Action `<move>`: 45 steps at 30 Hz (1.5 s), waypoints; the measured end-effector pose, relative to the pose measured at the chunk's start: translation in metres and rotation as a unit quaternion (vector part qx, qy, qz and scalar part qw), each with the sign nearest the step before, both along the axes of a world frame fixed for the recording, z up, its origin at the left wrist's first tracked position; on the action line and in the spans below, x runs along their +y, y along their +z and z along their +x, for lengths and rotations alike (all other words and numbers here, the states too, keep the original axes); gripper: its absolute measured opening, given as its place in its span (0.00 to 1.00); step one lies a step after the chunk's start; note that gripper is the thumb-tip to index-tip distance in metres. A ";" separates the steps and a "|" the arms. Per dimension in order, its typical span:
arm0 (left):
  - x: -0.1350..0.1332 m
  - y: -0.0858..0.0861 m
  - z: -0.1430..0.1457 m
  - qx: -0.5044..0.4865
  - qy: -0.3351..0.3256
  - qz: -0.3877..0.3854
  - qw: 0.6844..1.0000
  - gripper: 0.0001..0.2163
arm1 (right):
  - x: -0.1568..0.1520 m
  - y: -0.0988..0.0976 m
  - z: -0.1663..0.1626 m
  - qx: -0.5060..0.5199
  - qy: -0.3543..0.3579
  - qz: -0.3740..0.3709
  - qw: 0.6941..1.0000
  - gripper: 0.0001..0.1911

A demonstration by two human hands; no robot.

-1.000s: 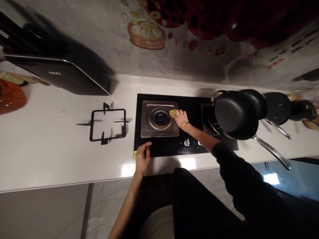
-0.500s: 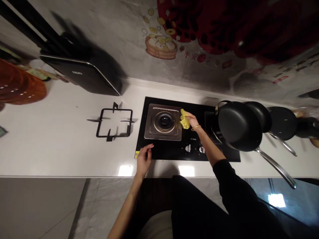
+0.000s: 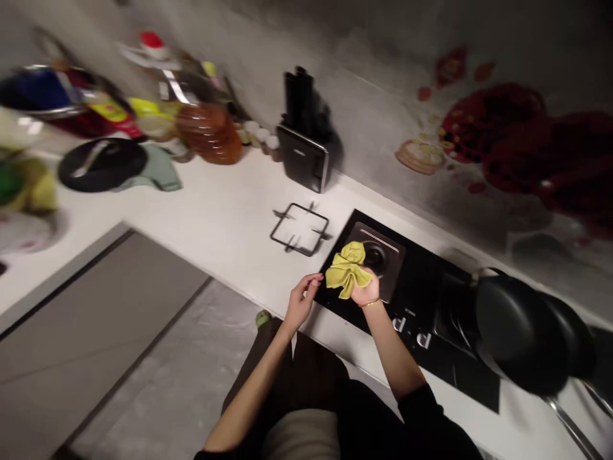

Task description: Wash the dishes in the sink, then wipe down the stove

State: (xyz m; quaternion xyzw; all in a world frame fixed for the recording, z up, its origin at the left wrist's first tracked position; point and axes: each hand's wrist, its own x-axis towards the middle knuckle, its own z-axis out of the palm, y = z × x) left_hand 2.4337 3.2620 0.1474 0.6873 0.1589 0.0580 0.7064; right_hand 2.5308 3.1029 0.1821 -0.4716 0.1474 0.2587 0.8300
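A crumpled yellow cleaning cloth is in my right hand, lifted in front of the left burner and hiding part of it. Loosely bent, the fingers of my left hand hold nothing visible, and their tips come close to the cloth's left edge. Both hands are at the left end of the black gas hob. A black pan support, taken off the hob, lies on the white counter to the left.
Black frying pans stand over the hob's right side, handles toward me. Behind the pan support is a black knife block. Farther left are an amber oil jug, a black lid and a grey-green cloth.
My view has swung left, bringing the counter corner in. The right hand has carried the yellow cloth from the burner plate's right edge to its left side, closer to my left hand.
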 end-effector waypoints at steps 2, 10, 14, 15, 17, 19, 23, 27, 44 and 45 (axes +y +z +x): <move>0.033 0.008 -0.010 -0.002 0.049 -0.050 0.998 0.22 | 0.053 0.004 -0.016 0.016 0.052 0.025 0.998 0.14; 0.238 0.023 -0.113 -0.081 0.254 -0.161 0.950 0.23 | 0.322 -0.002 -0.100 -0.015 0.253 0.053 0.966 0.15; 0.353 0.023 -0.186 -0.099 0.377 -0.138 0.911 0.20 | 0.466 -0.005 -0.168 -0.043 0.315 0.072 0.946 0.14; 0.379 0.023 -0.204 -0.102 0.409 -0.142 0.896 0.20 | 0.497 -0.007 -0.187 -0.050 0.333 0.076 0.939 0.14; 0.425 0.021 -0.239 -0.116 0.468 -0.181 0.857 0.20 | 0.554 -0.011 -0.221 -0.062 0.376 0.075 0.921 0.15; 0.468 0.019 -0.270 -0.149 0.510 -0.258 0.807 0.20 | 0.604 -0.018 -0.248 -0.066 0.428 0.057 0.900 0.16; 0.555 0.011 -0.320 -0.221 0.556 -0.378 0.707 0.17 | 0.707 -0.040 -0.272 -0.083 0.512 -0.024 0.855 0.18; 0.650 -0.002 -0.351 -0.236 0.610 -0.406 0.639 0.15 | 0.837 -0.055 -0.266 -0.235 0.549 -0.127 0.792 0.22; 0.879 -0.075 -0.396 -0.177 0.706 -0.383 0.569 0.14 | 1.210 -0.055 -0.328 -0.681 0.598 -0.393 0.153 0.23; 0.888 -0.080 -0.397 -0.179 0.701 -0.389 0.571 0.14 | 1.206 -0.059 -0.330 -0.685 0.593 -0.395 0.153 0.22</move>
